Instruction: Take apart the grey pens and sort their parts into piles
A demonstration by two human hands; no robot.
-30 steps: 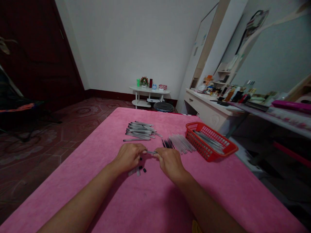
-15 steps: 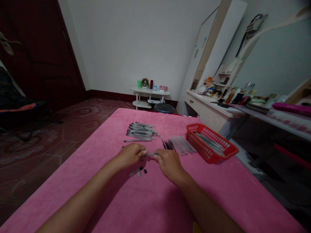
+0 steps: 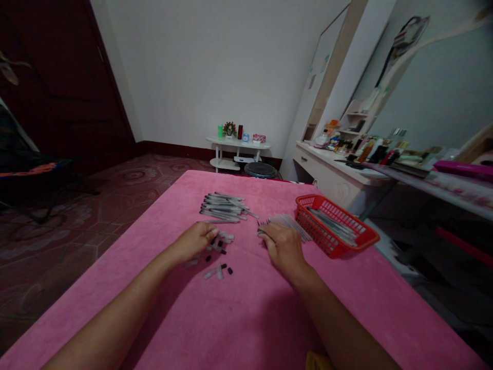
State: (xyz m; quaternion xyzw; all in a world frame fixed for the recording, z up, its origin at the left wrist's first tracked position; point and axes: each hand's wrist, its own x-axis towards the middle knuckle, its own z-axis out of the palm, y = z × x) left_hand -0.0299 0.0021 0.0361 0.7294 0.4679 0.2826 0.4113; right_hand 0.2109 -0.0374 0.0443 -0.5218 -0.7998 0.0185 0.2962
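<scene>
My left hand [image 3: 194, 240] is closed, its thumb and fingers pinched at the edge of a loose heap of clear and black pen caps [image 3: 227, 237]; whatever sits between the fingertips is hidden. Over the row of clear pen barrels [image 3: 287, 222] and the thin black pen parts [image 3: 263, 223], my right hand [image 3: 284, 246] is curled closed. A slim greyish stick shows at its fingers, too small to name surely. Beyond my left hand lies a stack of grey pens with dark ends [image 3: 223, 206]. A few caps and black plugs [image 3: 230, 271] lie nearer me.
A red plastic basket [image 3: 335, 226] with pens or barrels inside stands at the right of the pink-covered table [image 3: 231, 324]. Further right is a white dressing table [image 3: 339, 172] crowded with bottles. A small white stand [image 3: 239, 146] stands against the far wall.
The hands have parted from the thin pen piece they held between them. My left hand moved left to the caps, uncovering more of the heap; my right moved right over the black parts.
</scene>
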